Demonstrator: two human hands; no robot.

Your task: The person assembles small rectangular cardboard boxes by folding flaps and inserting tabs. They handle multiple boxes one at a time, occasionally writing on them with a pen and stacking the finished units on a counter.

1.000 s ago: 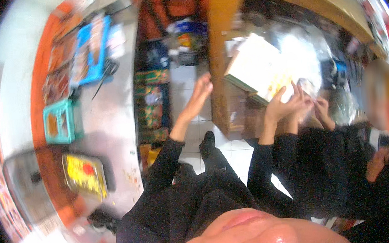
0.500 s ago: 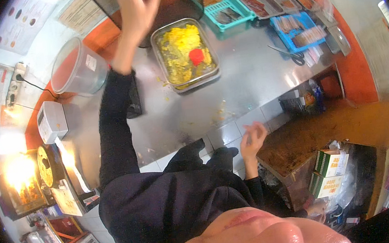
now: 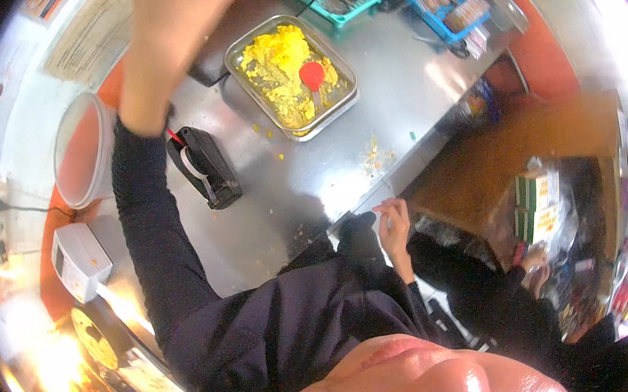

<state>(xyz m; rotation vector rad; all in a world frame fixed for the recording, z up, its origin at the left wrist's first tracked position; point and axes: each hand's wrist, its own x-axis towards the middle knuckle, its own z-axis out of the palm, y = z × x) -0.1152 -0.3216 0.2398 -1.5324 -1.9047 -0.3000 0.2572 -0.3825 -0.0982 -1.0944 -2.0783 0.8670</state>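
Note:
My left hand (image 3: 177,26) is raised at the upper left, blurred, its fingers cut off by the top edge. Whether it grips anything is hidden. Behind its wrist shows part of a dark see-through box (image 3: 207,71). To the right of that arm, a steel tray (image 3: 350,77) of soft yellow food (image 3: 273,59) rests on the metal counter. A red round scoop (image 3: 311,76) lies in the food, handle toward me. Low by the counter's near edge, my right hand (image 3: 394,232) is open with loosely bent fingers, holding nothing. Nearest my left forearm stands a black tape dispenser (image 3: 208,169).
Teal basket (image 3: 339,2) and blue basket (image 3: 447,10) hold food at the back right. A clear tub (image 3: 83,151) and white device (image 3: 82,259) stand left. Food crumbs (image 3: 377,157) lie near the edge. At lower right, another person's hand (image 3: 536,272) is near boxes (image 3: 539,207).
My left hand has come closer to the camera, its fingers leaving the picture. The view has shifted, and the tape dispenser now shows fully. My right hand has moved slightly down and left.

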